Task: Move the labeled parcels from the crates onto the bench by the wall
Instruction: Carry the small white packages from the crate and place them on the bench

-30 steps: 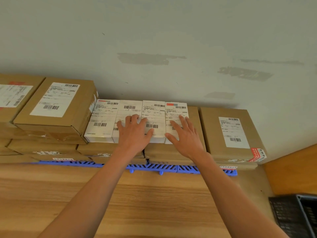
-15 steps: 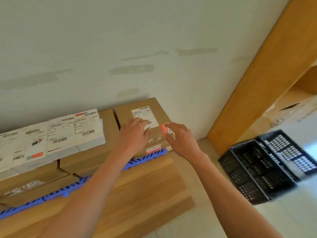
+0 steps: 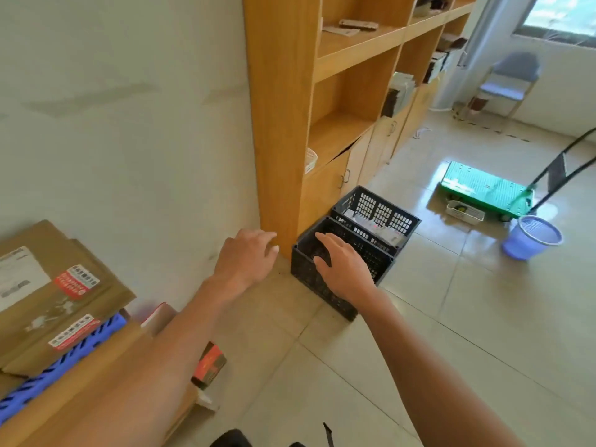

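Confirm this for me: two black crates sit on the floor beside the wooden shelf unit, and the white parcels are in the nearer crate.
Not quite. The head view shows the white parcels in the farther crate. The nearer crate shows no parcels where its inside is visible, though the right hand covers part of it. Both black crates do sit on the floor beside the wooden shelf unit.

Premises: a parcel storeroom or mailroom. Evidence: labelled cardboard parcels stacked against the wall, black plastic crates, a green platform trolley. Wooden shelving lines one side.

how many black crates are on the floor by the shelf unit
2. The near crate stands at the foot of the shelf unit and looks empty; the far crate sits right behind it, touching, with white parcels inside. None seem hidden.
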The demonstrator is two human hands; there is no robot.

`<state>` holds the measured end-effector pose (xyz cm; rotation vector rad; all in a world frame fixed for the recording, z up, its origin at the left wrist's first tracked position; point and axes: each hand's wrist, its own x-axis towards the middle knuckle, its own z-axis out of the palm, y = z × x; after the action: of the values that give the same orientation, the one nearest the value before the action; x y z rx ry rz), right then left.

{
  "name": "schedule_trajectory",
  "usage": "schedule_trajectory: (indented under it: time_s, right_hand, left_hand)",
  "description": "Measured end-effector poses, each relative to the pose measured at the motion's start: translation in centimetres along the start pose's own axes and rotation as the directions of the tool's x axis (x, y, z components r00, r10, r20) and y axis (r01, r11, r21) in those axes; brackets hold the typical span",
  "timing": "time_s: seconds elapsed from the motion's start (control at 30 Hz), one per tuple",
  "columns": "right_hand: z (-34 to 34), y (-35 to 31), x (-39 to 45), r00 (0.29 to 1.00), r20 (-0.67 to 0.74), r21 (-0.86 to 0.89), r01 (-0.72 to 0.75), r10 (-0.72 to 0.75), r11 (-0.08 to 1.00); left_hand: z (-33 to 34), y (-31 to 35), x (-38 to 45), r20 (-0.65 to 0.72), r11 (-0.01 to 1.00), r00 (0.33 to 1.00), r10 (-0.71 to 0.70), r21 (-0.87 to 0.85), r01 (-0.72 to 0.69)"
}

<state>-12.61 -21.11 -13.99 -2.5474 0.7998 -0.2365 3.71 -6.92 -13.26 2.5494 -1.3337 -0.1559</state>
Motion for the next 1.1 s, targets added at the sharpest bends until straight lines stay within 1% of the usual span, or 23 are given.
schedule_trajectory:
  time_s: [0.1, 0.27, 0.4, 0.5, 0.77, 0.87, 0.93, 1.1]
  right_hand:
    - [-1.8, 5.7, 0.4, 0.995, -0.015, 0.000, -0.100, 0.100, 0.995]
    - [-3.4, 14.2, 2.5, 0.972, 0.021, -0.001, -0.236, 0.235, 0.972]
    - [-5.1, 21.4, 6.0, 0.952, 0.024, -0.036, -0.304, 0.305, 0.952]
    - [-6.8, 26.0, 8.9, 0.932, 0.031, -0.048, -0.361, 0.362, 0.932]
    - [-12.0, 37.8, 13.4, 0.887, 0.029, -0.055, -0.460, 0.462, 0.886]
    - [-13.5, 43.7, 15.3, 0.883, 0.048, -0.045, -0.466, 0.468, 0.884]
    - [-14.7, 47.9, 17.1, 0.889, 0.064, -0.049, -0.451, 0.454, 0.891]
    - [-18.2, 57.5, 22.3, 0.915, 0.142, -0.047, -0.375, 0.378, 0.926]
  left_hand:
    - [2.6, 4.6, 3.6, 0.058, 0.997, 0.995, 0.076, -0.026, -0.075]
    - [7.9, 10.1, 10.9, 0.164, 0.990, 0.977, 0.136, -0.066, -0.127]
    - [12.5, 14.3, 18.5, 0.201, 0.980, 0.961, 0.190, -0.100, -0.173]
    - [15.0, 17.7, 23.5, 0.258, 0.973, 0.940, 0.222, -0.115, -0.198]
    - [18.7, 28.3, 34.5, 0.336, 0.945, 0.883, 0.328, -0.101, -0.312]
    - [20.9, 32.3, 38.5, 0.362, 0.946, 0.875, 0.323, -0.107, -0.305]
    - [22.4, 35.1, 41.4, 0.372, 0.955, 0.880, 0.296, -0.104, -0.277]
    - [25.3, 42.1, 47.2, 0.387, 0.985, 0.906, 0.171, -0.103, -0.142]
